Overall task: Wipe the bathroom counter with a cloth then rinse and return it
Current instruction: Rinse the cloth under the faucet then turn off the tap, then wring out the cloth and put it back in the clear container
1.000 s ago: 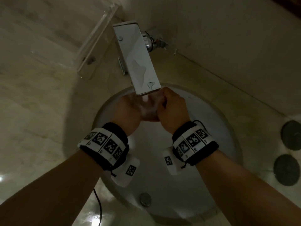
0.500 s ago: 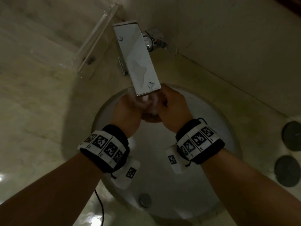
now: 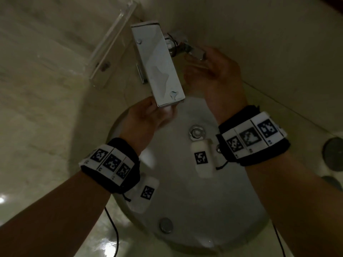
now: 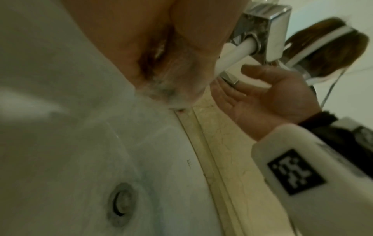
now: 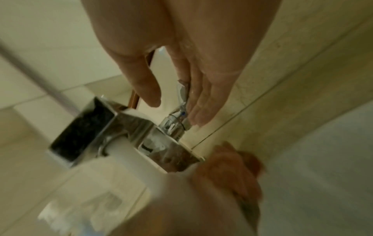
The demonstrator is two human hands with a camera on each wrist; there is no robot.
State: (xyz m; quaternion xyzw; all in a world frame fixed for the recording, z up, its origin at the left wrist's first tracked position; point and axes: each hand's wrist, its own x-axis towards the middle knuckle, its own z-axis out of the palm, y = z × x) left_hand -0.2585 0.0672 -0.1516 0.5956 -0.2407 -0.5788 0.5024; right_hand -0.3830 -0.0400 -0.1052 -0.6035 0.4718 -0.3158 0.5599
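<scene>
No cloth shows in any view. My left hand (image 3: pixel 159 113) sits under the tip of the chrome spout (image 3: pixel 157 67), fingers loosely cupped in the running water (image 4: pixel 236 54); I see nothing held in it (image 4: pixel 165 76). My right hand (image 3: pixel 196 58) reaches behind the spout to the small chrome lever (image 3: pixel 194 52). In the right wrist view the straight fingers (image 5: pixel 199 103) lie against the lever (image 5: pixel 182 91) while the thumb stays apart from it. The white basin (image 3: pixel 204 201) lies below both hands.
A drain (image 3: pixel 196 132) sits in the basin and a round metal fitting (image 3: pixel 166 225) near its front. A clear acrylic shelf (image 3: pixel 111 43) is fixed to the wall at the left. Two dark round things (image 3: pixel 334 154) lie on the marble counter (image 3: pixel 46 127) at the right.
Both hands were together under the spout. My right hand has left the stream and gone up and right to the lever; my left hand stays under the water.
</scene>
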